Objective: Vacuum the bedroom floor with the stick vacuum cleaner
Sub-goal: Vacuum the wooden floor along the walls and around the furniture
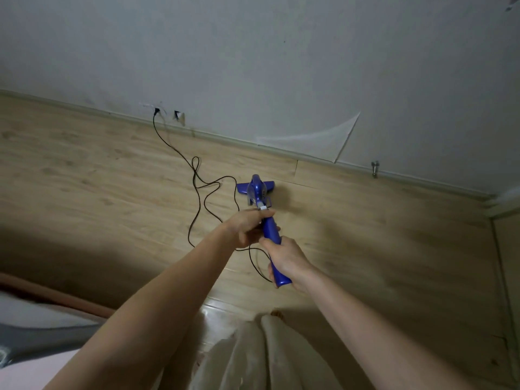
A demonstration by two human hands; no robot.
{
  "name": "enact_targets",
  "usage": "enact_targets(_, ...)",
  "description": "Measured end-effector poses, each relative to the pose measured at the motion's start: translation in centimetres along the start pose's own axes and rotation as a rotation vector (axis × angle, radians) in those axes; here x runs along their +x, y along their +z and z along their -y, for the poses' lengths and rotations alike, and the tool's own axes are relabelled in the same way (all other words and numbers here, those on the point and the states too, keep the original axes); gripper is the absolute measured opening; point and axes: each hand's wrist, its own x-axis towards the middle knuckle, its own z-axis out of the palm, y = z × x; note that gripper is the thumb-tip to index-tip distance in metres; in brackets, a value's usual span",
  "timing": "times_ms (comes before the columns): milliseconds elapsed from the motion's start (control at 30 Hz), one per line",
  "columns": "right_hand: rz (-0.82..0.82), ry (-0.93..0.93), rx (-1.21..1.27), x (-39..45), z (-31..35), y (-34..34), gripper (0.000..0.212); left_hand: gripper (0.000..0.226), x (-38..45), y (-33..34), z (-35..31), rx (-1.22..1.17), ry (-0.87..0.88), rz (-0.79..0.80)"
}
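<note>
A blue stick vacuum cleaner (257,191) stands on the pale wooden floor (98,175), its flat head close to the wall. My left hand (247,228) grips the blue handle high up, just below a metal clasp. My right hand (287,258) grips the same handle lower down, near its end. A black power cord (197,178) runs in loops from the handle across the floor to a wall socket (157,110).
The grey-white wall (281,66) and its skirting run diagonally ahead. A metal fitting (375,168) sticks out of the skirting at the right. A bed edge with grey bedding (36,319) lies at the lower left. A door frame (503,277) is at the right.
</note>
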Motion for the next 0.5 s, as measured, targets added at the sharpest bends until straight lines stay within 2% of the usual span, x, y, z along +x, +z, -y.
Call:
enact_targets(167,0.06,-0.013,-0.003,0.1,0.4,-0.8,0.024,0.023,0.9,-0.4,-0.3,-0.037,0.013,0.039)
enact_targets(333,0.047,-0.023,-0.047,3.0,1.4,-0.7,0.025,0.035,2.8,-0.5,-1.5,-0.051,0.037,-0.021)
enact_targets(500,0.031,-0.023,-0.04,5.6,2.9,-1.6,0.022,0.028,4.9,-0.3,-3.5,-0.064,0.053,-0.034)
